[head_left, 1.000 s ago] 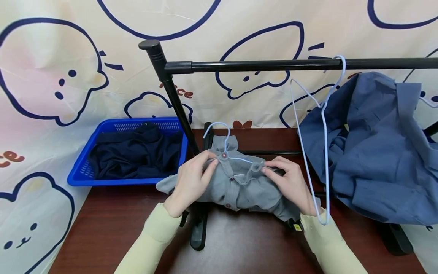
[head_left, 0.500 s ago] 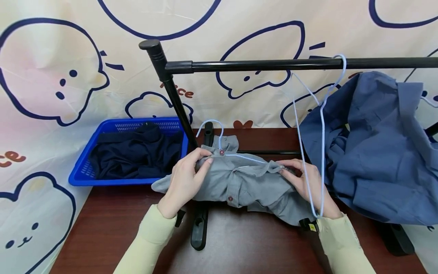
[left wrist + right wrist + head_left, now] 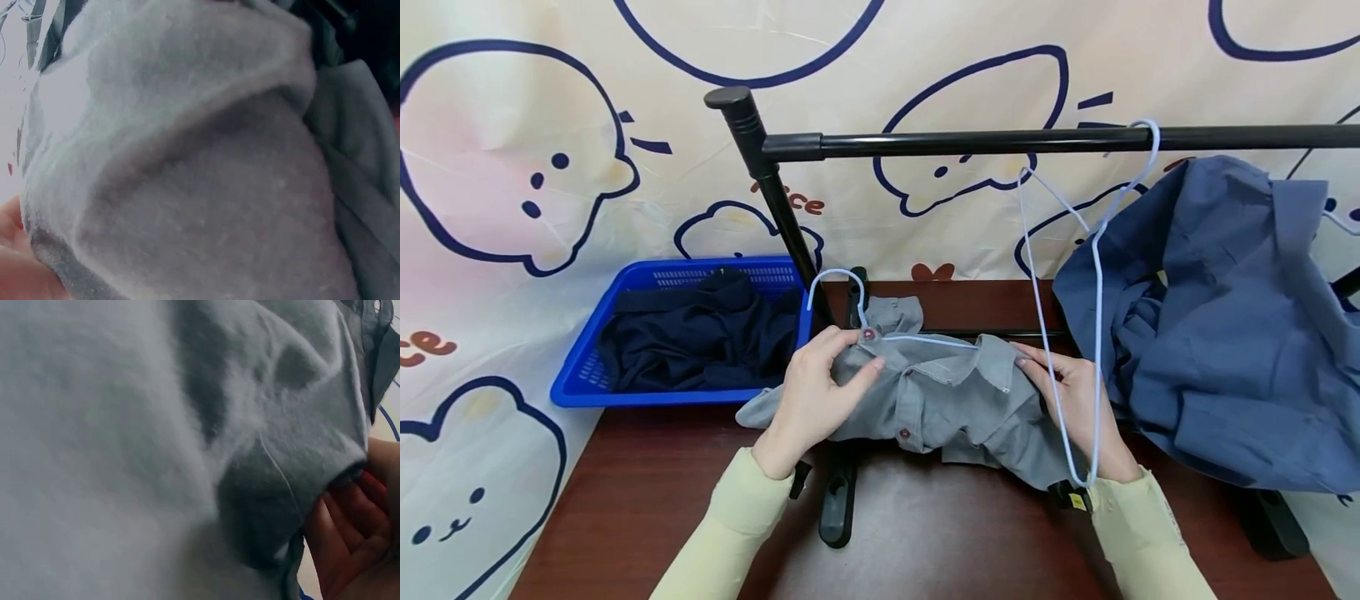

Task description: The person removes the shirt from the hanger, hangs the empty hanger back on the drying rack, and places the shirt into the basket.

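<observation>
A grey button-up shirt (image 3: 925, 408) hangs bunched between my two hands, low over the table. Inside its neck is a pale blue clothes hanger (image 3: 837, 275), its hook standing up out of the collar on the left. My left hand (image 3: 812, 396) holds the shirt near the top button, thumb lying over the front. On the other side, my right hand (image 3: 1078, 400) pinches the shoulder cloth beside the collar point. In the right wrist view, curled fingers (image 3: 353, 519) sit under the fabric edge. Grey cloth (image 3: 187, 156) fills most of the left wrist view.
A black garment rack (image 3: 940, 143) spans above the shirt. From its rail hangs a bare blue hanger (image 3: 1098, 275), overlapping my right hand in the head view. A blue-grey shirt (image 3: 1217, 333) hangs at right. A blue basket (image 3: 568, 367) with dark navy clothing (image 3: 700, 333) stands left.
My right hand has moved right along the collar, whose right side now lies folded down. The inserted hanger's hook has shifted left. The bare hanger on the rail has swung leftward.
</observation>
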{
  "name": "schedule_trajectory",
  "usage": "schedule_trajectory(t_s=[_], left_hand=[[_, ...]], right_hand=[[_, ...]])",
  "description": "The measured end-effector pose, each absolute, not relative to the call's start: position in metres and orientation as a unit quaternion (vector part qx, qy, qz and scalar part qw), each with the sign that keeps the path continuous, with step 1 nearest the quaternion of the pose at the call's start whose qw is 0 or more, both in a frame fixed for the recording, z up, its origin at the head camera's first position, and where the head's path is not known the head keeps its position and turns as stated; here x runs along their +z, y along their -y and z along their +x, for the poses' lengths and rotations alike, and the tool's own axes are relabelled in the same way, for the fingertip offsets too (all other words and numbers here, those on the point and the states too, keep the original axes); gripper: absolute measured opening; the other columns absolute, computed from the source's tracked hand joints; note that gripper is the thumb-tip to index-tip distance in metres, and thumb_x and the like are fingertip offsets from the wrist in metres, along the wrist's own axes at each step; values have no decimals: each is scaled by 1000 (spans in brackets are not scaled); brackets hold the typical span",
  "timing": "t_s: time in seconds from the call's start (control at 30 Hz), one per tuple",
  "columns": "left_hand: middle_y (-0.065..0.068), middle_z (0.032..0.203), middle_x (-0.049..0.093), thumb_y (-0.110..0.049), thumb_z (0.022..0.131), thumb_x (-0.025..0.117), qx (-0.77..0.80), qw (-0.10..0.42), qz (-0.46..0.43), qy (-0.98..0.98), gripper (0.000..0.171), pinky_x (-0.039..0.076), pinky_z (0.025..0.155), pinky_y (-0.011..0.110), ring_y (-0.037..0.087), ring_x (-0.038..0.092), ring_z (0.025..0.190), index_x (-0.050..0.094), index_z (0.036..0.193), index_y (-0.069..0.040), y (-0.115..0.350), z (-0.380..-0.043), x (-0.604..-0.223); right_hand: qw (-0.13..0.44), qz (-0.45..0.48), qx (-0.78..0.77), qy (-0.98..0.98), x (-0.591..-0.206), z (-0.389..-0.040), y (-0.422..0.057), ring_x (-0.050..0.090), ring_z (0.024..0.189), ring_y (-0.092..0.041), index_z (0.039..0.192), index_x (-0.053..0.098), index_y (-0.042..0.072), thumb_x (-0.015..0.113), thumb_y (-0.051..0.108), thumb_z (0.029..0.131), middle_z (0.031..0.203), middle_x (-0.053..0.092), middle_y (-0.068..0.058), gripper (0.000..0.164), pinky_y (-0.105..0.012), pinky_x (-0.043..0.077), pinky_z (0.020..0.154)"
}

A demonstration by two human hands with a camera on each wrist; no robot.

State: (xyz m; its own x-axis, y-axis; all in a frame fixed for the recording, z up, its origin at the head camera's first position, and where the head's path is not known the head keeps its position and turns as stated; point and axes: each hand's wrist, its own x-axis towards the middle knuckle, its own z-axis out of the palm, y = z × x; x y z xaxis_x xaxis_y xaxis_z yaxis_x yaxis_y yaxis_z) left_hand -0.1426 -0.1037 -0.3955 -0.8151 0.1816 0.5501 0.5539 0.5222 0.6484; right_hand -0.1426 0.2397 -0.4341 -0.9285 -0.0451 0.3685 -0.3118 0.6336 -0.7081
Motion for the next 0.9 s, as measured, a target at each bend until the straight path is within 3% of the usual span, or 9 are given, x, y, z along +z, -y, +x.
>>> schedule_trajectory(t_s=[0.13, 0.23, 0.4, 0.5, 0.63, 0.73, 0.9], left_hand=[[-5, 93, 68, -24, 93, 77, -456, 241, -209, 831, 14, 48, 65, 30, 9, 61, 80, 76, 101, -12, 104, -144, -393], [-3, 93, 69, -17, 94, 77, -458, 267, -197, 825, 7, 49, 64, 30, 10, 63, 79, 76, 97, -10, 105, -145, -391], [1, 93, 69, -12, 92, 78, -449, 284, -186, 826, 8, 50, 66, 31, 12, 63, 80, 75, 97, -7, 106, -145, -389], [3, 94, 70, -10, 92, 77, -443, 292, -179, 829, 8, 51, 68, 33, 14, 64, 81, 74, 98, -5, 105, -145, -388], [3, 93, 69, -11, 93, 77, -444, 304, -169, 826, 8, 49, 66, 33, 14, 63, 80, 74, 98, -5, 104, -147, -390], [2, 92, 69, -12, 93, 76, -447, 309, -163, 823, 8, 47, 65, 31, 14, 62, 78, 74, 98, -6, 105, -148, -392], [3, 94, 70, -12, 95, 75, -456, 303, -160, 821, 8, 48, 67, 31, 14, 62, 80, 73, 98, -5, 104, -148, -393]], right_hand=[[168, 120, 411, 888, -433, -140, -238, 67, 99, -8, 131, 72, 23, 67, 24, 102, 121, 71, 4, 30, -12, 43, 75], [203, 176, 379, 886, -429, -140, -238, 67, 106, -16, 133, 71, 18, 66, 13, 101, 120, 72, -1, 33, -15, 45, 86], [235, 211, 341, 885, -427, -140, -239, 61, 80, -14, 122, 75, 7, 66, 3, 99, 94, 71, -2, 26, -22, 42, 70], [225, 196, 332, 895, -431, -140, -239, 64, 79, -15, 115, 77, 4, 65, 6, 100, 92, 70, -3, 19, -28, 46, 68], [200, 162, 375, 890, -438, -138, -235, 69, 83, -18, 111, 77, 2, 60, 11, 104, 93, 74, -6, 20, -31, 51, 73], [181, 138, 467, 854, -444, -136, -231, 67, 81, -10, 112, 75, -1, 55, 11, 107, 89, 74, -2, 24, -20, 50, 74], [46, 135, 774, 616, -452, -134, -221, 65, 104, -12, 125, 66, -6, 45, 14, 111, 111, 71, -7, 33, -27, 51, 92]])
